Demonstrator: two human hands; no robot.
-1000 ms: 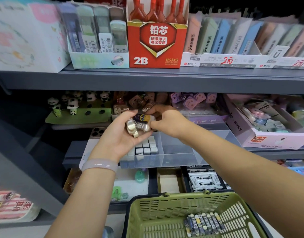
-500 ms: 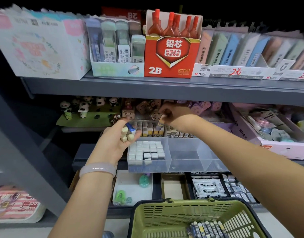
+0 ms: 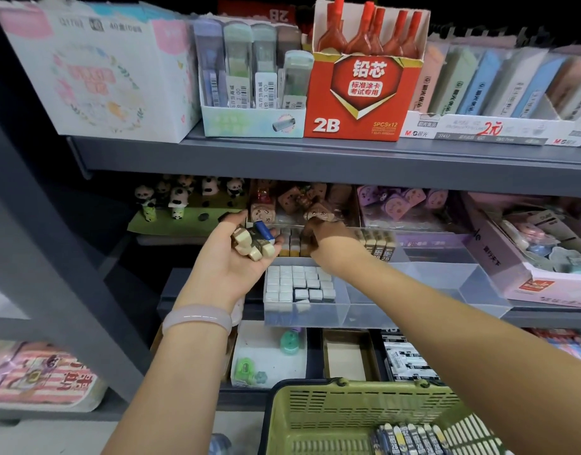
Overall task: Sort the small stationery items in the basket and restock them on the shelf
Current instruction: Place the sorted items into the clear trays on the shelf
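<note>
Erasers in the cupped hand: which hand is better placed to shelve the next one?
Probably the right hand: it is at the eraser row, while the left hand cradles loose erasers.

Grey shelf (image 3: pixel 315 156) carries red 2B lead box (image 3: pixel 358 103); clear bin (image 3: pixel 364 310) sits below.

Dim shop light – shelf recesses shadowed, edges bowed and slightly blurred.

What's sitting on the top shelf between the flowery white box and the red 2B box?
In the head view, a small pale carton of upright clear lead cases stands between the white box and the red box.
</note>
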